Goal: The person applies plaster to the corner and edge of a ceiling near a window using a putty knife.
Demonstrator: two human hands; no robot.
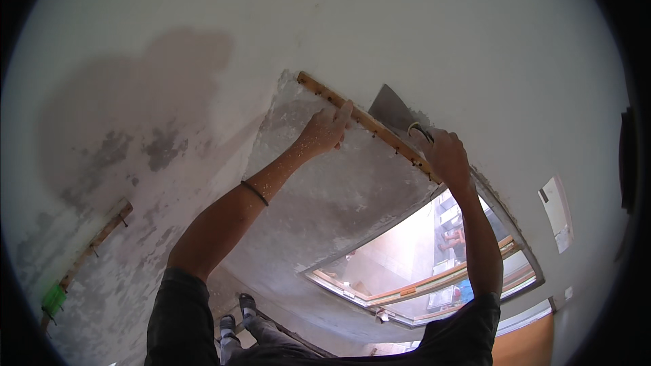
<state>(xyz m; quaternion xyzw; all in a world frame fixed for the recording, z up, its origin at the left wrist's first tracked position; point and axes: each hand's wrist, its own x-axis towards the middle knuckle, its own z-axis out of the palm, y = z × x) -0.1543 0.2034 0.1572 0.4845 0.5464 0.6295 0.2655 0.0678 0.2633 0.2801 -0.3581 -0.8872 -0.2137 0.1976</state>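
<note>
A narrow wooden strip (380,129) with several nails along it lies slantwise across the wall, at the upper edge of a grey plaster patch (305,142). My left hand (327,129) is on the strip's upper half, one finger laid over it and the others curled below. My right hand (446,156) grips a putty knife by its handle, which the fingers mostly hide. The knife's broad grey blade (390,105) lies against the pale wall (461,61) just beyond the strip. A little rough grey plaster shows beside the blade.
Below right is a window opening (420,230) with wooden bars across it; a person shows outside. Another nailed wooden strip (95,244) with a green piece (53,300) is on the left wall. My feet (237,312) are far below, near a dark bar.
</note>
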